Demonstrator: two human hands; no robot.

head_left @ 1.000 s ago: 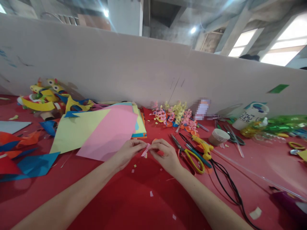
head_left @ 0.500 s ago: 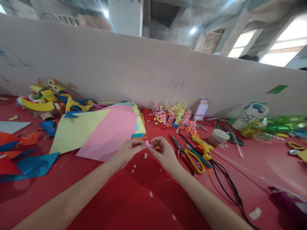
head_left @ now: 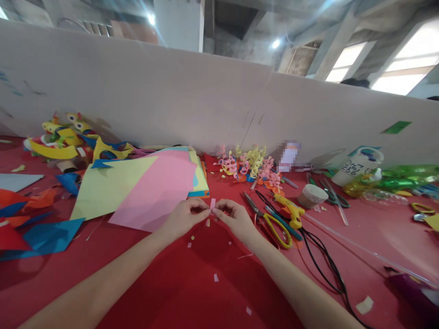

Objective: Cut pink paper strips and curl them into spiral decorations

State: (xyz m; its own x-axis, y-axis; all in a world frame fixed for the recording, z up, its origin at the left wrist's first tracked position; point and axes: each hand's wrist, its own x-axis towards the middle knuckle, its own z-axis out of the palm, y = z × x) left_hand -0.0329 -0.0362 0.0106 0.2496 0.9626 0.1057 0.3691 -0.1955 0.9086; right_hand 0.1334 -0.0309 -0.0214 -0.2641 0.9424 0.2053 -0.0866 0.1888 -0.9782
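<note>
A small pink paper strip [head_left: 213,203] stands upright between my fingertips, over the red table. My left hand [head_left: 190,214] pinches it from the left with thumb and finger. From the other side, my right hand [head_left: 232,215] pinches it too, its fingertips almost meeting the left ones. Below the hands lie paper scraps [head_left: 216,277] in pink and pale yellow. Beyond my left hand rests a large pink sheet [head_left: 156,189] overlapping a pale yellow sheet [head_left: 108,183]. Scissors with yellow and red handles [head_left: 277,230] lie to the right of my right hand.
A yellow glue gun [head_left: 290,210] with a black cord lies right, near a paper cup [head_left: 313,195]. Curled pink and yellow paper pieces [head_left: 255,165] stand at the back. Folded blue paper [head_left: 51,235] is at left. A white partition [head_left: 164,100] bounds the table behind.
The pink strip has turned from tilted and bent-looking to upright and flat between my fingertips. My right hand has dropped slightly; both hands stay close together.
</note>
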